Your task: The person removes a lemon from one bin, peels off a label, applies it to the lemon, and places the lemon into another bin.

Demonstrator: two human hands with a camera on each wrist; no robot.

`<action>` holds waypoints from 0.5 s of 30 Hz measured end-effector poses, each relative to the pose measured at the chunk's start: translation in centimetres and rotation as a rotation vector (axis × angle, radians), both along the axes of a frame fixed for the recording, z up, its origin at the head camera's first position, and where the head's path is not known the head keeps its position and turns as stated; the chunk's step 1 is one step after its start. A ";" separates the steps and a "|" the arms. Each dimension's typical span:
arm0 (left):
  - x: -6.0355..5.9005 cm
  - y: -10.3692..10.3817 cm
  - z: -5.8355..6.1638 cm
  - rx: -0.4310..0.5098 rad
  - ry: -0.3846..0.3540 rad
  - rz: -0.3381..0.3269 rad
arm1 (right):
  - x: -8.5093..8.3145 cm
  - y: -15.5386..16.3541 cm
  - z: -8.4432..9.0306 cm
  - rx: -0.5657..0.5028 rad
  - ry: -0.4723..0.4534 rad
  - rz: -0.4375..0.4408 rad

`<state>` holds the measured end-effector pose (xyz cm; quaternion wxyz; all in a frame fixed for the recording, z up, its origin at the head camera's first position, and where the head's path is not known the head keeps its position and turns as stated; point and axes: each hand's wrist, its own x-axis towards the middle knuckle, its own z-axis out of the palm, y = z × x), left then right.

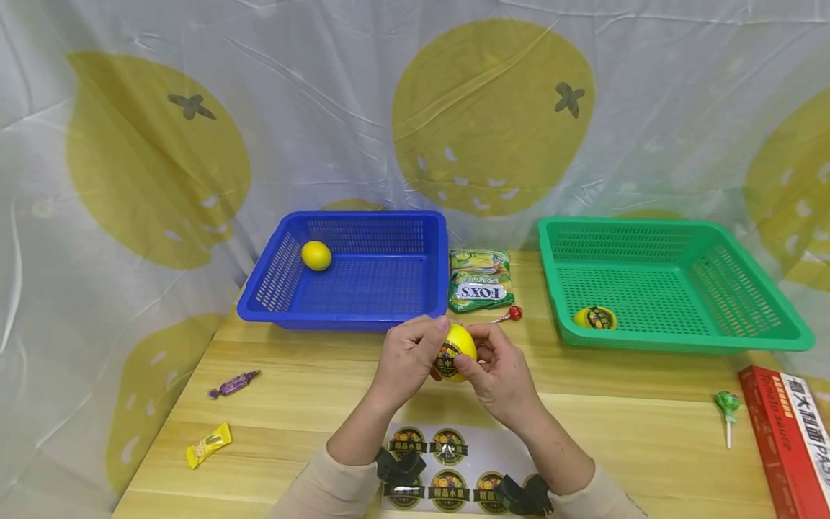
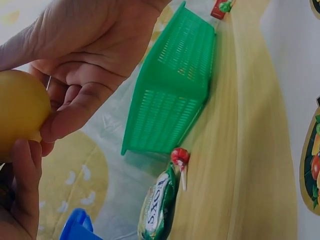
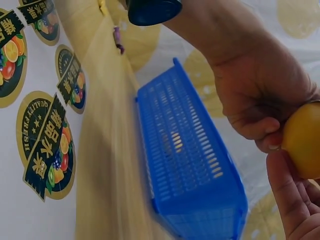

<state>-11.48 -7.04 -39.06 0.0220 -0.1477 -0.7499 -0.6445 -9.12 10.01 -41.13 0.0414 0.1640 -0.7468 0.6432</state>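
Note:
A yellow lemon (image 1: pixel 463 340) with a round black and gold label (image 1: pixel 446 362) on its near side is held up between both hands, above the table's middle. My left hand (image 1: pixel 407 359) grips it from the left, thumb along its top. From the right, my right hand (image 1: pixel 504 373) holds it, with the thumb on the label's edge. Below the forearms lies a white sheet (image 1: pixel 483 450) bearing several labels of the same kind. The lemon (image 2: pixel 22 112) looks plain in the left wrist view; its label is hidden there.
A blue basket (image 1: pixel 350 317) at the back holds a plain lemon (image 1: pixel 316 255); a green basket (image 1: pixel 681 344) holds a labelled one (image 1: pixel 594 318). Between them lie a green Fox's candy bag (image 1: pixel 480 280) and red lollipop (image 1: pixel 515 313). Wrapped candies (image 1: pixel 209 445) lie left; a red box (image 1: pixel 781 440) right.

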 end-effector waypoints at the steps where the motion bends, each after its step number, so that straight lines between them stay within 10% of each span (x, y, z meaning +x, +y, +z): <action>1: -0.1 0.0 0.0 0.002 -0.002 -0.002 | 0.0 0.1 0.0 -0.006 -0.010 0.002; 8: -0.3 -0.3 -0.1 -0.020 -0.130 -0.078 | -0.8 1.1 0.0 -0.021 -0.128 0.046; 15: -0.7 -1.4 0.4 -0.031 -0.196 -0.371 | -1.9 2.8 0.7 0.045 -0.259 0.024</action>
